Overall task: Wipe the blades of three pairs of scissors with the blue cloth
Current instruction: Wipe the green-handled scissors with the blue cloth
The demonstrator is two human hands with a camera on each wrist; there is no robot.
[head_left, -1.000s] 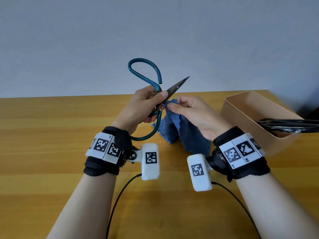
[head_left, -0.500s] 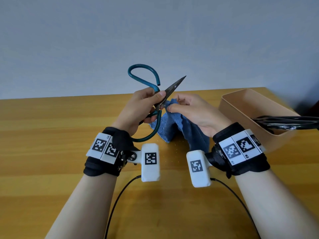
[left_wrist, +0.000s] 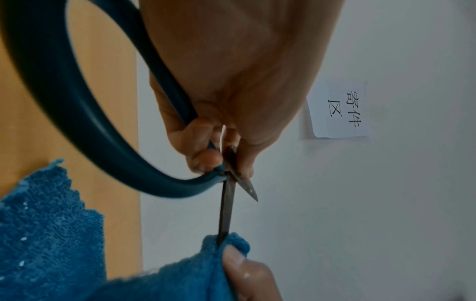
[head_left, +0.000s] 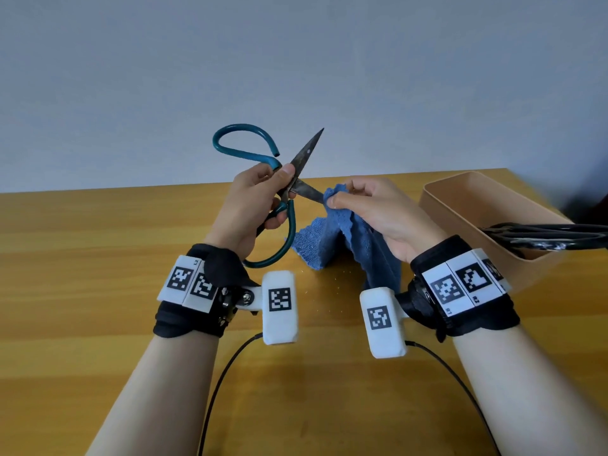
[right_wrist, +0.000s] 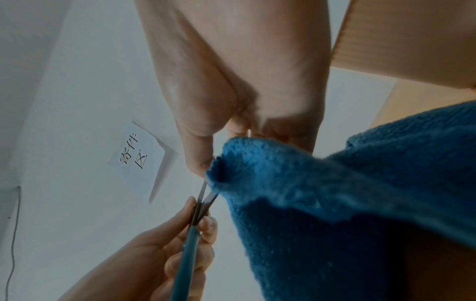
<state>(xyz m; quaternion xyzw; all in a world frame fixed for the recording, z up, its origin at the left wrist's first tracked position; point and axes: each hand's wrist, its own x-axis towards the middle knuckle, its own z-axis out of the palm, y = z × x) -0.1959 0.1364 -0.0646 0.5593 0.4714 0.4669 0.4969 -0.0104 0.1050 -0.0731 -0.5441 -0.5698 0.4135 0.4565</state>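
Note:
My left hand (head_left: 263, 199) grips a pair of teal-handled scissors (head_left: 250, 153) near the pivot, held above the table with the blades spread apart. One dark blade (head_left: 307, 151) points up toward the wall. The other blade (head_left: 307, 191) points right into a fold of the blue cloth (head_left: 335, 238), which my right hand (head_left: 371, 205) pinches around the blade's tip. In the left wrist view the blade (left_wrist: 226, 211) enters the cloth (left_wrist: 226, 242) by my thumb. The right wrist view shows the cloth (right_wrist: 335, 193) hanging over the blades (right_wrist: 206, 195).
A tan open box (head_left: 460, 205) stands at the right on the wooden table (head_left: 98, 258), with black scissors handles (head_left: 543, 236) sticking out over its rim. A paper sign (left_wrist: 340, 110) is taped to the grey wall. Wrist camera cables (head_left: 223, 373) trail toward me.
The scissors' blades have spread apart, the free blade swinging upward. My right hand with the cloth has slid right along the lower blade, away from the pivot.

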